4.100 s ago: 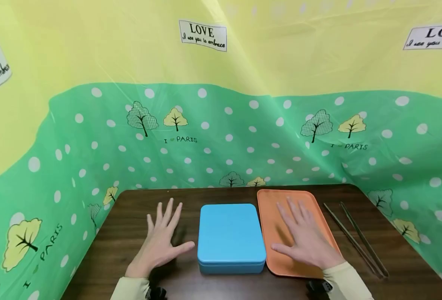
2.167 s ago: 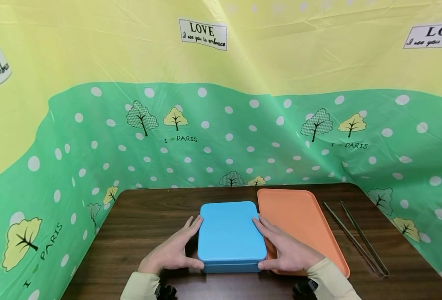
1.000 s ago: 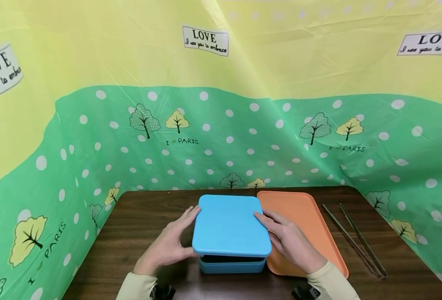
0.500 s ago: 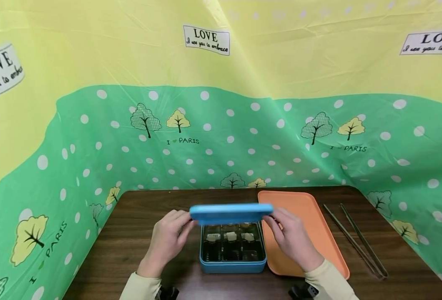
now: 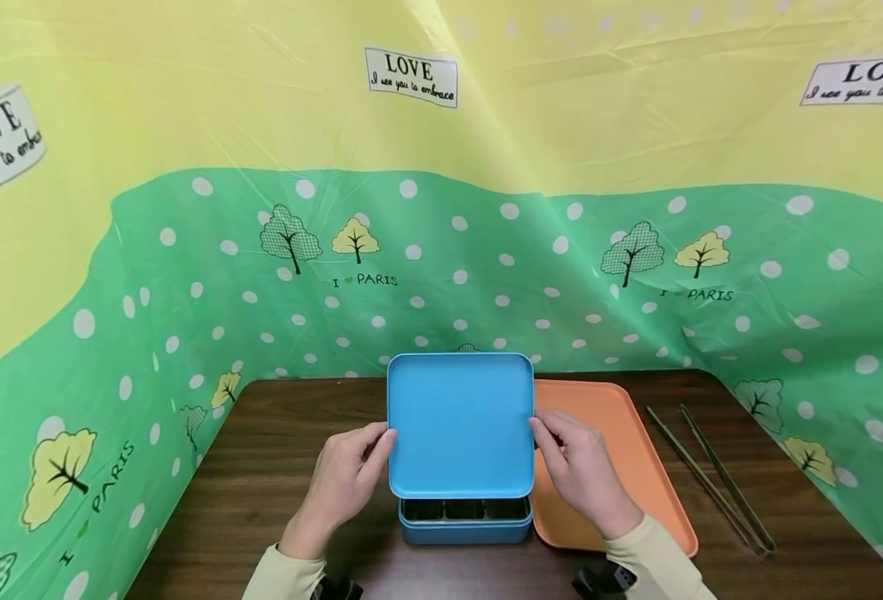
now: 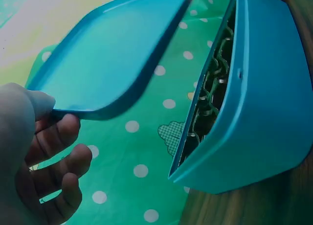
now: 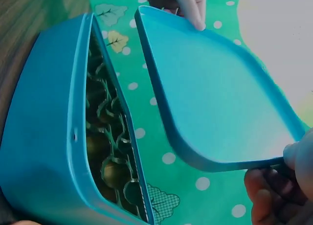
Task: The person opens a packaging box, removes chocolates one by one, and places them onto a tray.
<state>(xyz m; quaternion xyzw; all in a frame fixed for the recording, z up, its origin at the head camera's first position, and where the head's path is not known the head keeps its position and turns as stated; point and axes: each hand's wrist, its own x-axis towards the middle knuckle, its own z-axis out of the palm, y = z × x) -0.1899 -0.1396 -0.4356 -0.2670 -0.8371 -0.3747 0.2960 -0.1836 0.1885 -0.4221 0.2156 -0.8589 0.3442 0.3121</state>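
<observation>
A blue lid (image 5: 460, 425) is raised above its box, tipped up so its hollow underside faces me. My left hand (image 5: 342, 479) pinches its left edge between thumb and fingers; my right hand (image 5: 582, 467) pinches the right edge the same way. Below stands the blue box (image 5: 466, 532), uncovered, its back part hidden behind the lid in the head view. In the right wrist view, a clear divider (image 7: 110, 122) with scalloped edges shows inside the box, with roundish yellowish-brown shapes in some compartments. In the left wrist view the lid (image 6: 112, 54) hangs apart from the box (image 6: 254, 98).
An orange tray (image 5: 640, 467) lies right of the box, partly behind my right hand. Long metal tongs (image 5: 711, 479) rest on the dark wooden table (image 5: 261, 442) farther right. A green and yellow printed cloth (image 5: 456, 233) hangs behind and around the table.
From resting on the box, the lid was gripped by both hands, lifted off and tilted. In the last half second it turned from edge-on to upright, underside toward me.
</observation>
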